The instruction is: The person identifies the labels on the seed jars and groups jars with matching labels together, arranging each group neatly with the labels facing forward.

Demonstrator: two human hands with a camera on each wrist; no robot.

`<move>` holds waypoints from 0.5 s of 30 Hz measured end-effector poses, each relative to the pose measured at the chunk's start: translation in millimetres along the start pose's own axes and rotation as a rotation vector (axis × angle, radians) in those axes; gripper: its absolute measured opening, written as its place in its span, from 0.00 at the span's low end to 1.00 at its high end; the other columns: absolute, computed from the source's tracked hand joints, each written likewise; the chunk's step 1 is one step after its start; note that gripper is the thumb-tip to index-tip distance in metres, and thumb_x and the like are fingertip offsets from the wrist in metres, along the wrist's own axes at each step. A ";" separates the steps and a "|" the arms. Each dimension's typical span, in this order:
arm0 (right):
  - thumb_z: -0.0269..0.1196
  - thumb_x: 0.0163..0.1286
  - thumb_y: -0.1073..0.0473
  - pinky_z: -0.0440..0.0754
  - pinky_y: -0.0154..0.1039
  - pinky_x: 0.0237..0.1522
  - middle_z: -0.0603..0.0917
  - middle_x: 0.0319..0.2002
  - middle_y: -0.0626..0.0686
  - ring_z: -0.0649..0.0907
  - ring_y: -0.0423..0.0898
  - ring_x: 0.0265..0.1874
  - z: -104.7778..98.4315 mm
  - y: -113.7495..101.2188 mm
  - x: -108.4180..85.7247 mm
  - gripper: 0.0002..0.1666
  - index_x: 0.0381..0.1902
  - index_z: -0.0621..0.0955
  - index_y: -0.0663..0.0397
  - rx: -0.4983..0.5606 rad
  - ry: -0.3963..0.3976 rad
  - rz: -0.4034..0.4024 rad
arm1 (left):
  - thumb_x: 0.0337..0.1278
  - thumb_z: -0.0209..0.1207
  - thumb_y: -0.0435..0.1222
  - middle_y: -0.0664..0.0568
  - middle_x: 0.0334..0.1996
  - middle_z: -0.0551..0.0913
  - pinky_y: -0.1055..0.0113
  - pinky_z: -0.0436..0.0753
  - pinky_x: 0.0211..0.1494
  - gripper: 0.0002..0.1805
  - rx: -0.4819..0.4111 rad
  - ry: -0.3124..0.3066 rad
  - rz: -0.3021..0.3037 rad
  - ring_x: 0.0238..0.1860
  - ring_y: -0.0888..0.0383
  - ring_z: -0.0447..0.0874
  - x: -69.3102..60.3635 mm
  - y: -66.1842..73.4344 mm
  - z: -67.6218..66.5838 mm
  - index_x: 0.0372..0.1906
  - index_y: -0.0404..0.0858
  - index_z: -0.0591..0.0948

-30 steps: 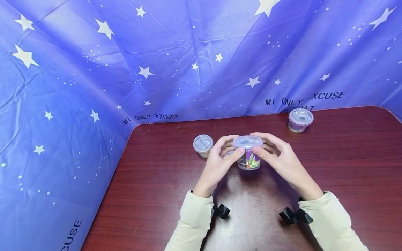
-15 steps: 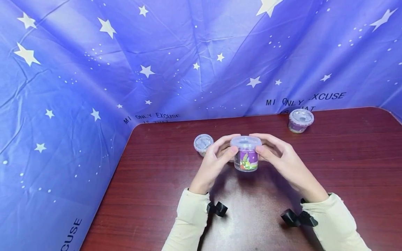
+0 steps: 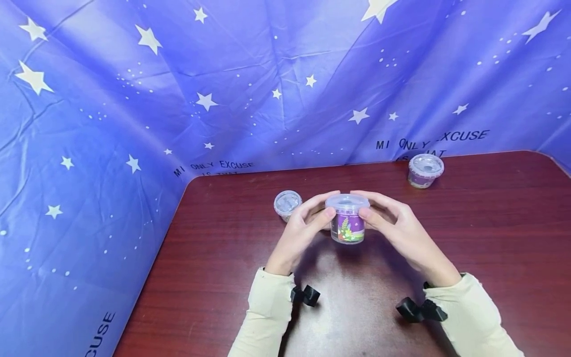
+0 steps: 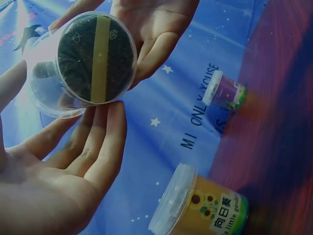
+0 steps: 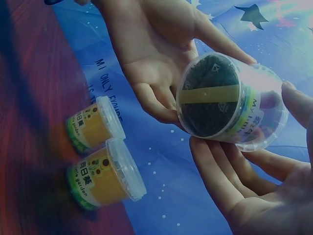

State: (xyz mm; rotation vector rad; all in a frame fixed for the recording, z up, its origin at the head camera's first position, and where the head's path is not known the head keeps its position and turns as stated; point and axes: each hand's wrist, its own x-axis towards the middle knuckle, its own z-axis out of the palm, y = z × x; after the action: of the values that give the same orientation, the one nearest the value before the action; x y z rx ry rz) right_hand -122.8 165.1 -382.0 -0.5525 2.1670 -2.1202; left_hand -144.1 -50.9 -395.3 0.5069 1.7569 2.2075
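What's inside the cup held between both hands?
Through its base, the cup shows dark material; whether the yellowish strip across it lies inside is unclear. The printed label hides part of the interior.

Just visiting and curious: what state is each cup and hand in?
Held purple cup: lidded, lifted off the table.
Far purple cup: lidded, upright.
Upper yellow cup, right wrist view: lidded, upright.
Lower yellow cup, same view: lidded, upright.
Left hand: holds the lifted cup.
Right hand: holds it too.
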 end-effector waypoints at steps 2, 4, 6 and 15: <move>0.56 0.76 0.62 0.85 0.35 0.48 0.83 0.52 0.50 0.85 0.40 0.48 1.2 0.2 0.5 0.24 0.68 0.72 0.62 -0.034 0.029 -0.004 | 0.68 0.60 0.39 0.44 0.57 0.81 0.66 0.83 0.51 0.24 0.014 0.025 -0.007 0.50 0.58 0.82 -0.9 2.0 -0.3 0.67 0.42 0.75; 0.57 0.75 0.62 0.86 0.35 0.47 0.83 0.50 0.51 0.85 0.39 0.47 2.4 0.6 0.8 0.24 0.67 0.73 0.60 -0.061 0.061 -0.008 | 0.68 0.60 0.38 0.44 0.55 0.82 0.67 0.83 0.52 0.23 0.030 0.051 -0.010 0.51 0.58 0.83 -1.4 3.8 0.2 0.66 0.42 0.76; 0.58 0.75 0.61 0.85 0.34 0.47 0.83 0.49 0.50 0.84 0.39 0.46 3.3 1.5 1.2 0.24 0.66 0.74 0.57 -0.081 0.089 -0.010 | 0.67 0.60 0.37 0.43 0.55 0.83 0.67 0.83 0.53 0.22 0.044 0.075 -0.009 0.51 0.58 0.83 -1.7 5.2 1.4 0.65 0.41 0.77; 0.59 0.74 0.63 0.85 0.32 0.46 0.84 0.46 0.50 0.84 0.39 0.45 8.2 4.6 1.0 0.22 0.65 0.76 0.56 -0.070 0.137 -0.023 | 0.66 0.60 0.36 0.44 0.56 0.82 0.69 0.82 0.53 0.23 0.077 0.110 -0.016 0.52 0.59 0.82 -2.5 8.0 6.8 0.64 0.39 0.77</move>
State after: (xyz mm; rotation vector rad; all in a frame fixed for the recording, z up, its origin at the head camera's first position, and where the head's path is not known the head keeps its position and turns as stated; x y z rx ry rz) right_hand -122.3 156.9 -386.8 -0.4521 2.3249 -2.1609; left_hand -138.8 -47.8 -386.4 0.3934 1.9003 2.2032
